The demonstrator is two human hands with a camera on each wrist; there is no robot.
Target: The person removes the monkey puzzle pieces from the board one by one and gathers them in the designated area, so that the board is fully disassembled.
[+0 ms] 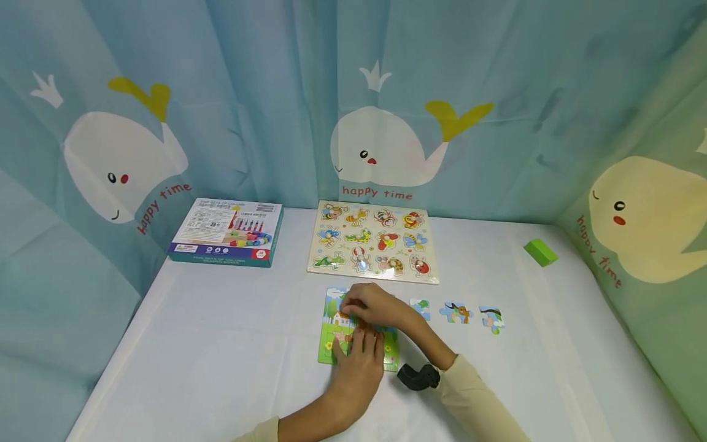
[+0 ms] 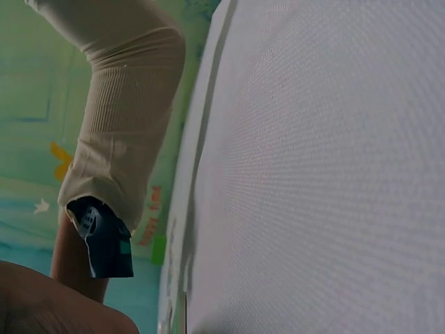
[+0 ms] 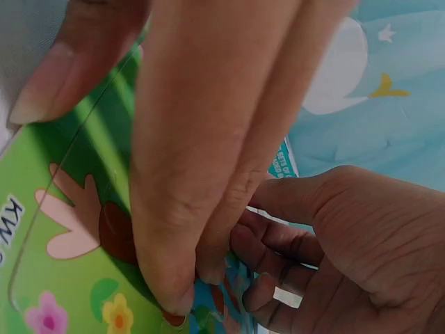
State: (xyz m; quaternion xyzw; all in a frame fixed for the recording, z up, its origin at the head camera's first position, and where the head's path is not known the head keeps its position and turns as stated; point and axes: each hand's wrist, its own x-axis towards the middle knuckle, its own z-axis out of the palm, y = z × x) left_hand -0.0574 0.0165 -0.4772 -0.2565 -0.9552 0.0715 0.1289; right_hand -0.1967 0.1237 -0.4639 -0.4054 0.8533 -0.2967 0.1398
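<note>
A jigsaw puzzle point(image 1: 326, 352) with a house, trees and flowers on green lies flat in front of me. Over its lower half, my left hand point(image 1: 359, 371) spreads straight fingers, and the right wrist view shows those fingertips point(image 3: 177, 299) pressing on the picture. My right hand point(image 1: 378, 305) reaches across the upper half from the right, its fingers point(image 3: 268, 296) curled in around a small blue puzzle piece point(image 3: 240, 282), mostly hidden by both hands. Three loose pieces lie in a row on the right: a nearer one point(image 1: 421, 308), a middle one point(image 1: 457, 313) and a far one point(image 1: 491, 318).
Behind the puzzle lies a wooden insect board point(image 1: 342, 242). A boxed bead set point(image 1: 226, 230) sits at the back left, and a green block point(image 1: 541, 252) at the back right. A black wrist mount point(image 1: 418, 377) hangs by the right sleeve. Whale-print curtains point(image 1: 276, 123) enclose the white table point(image 1: 221, 344).
</note>
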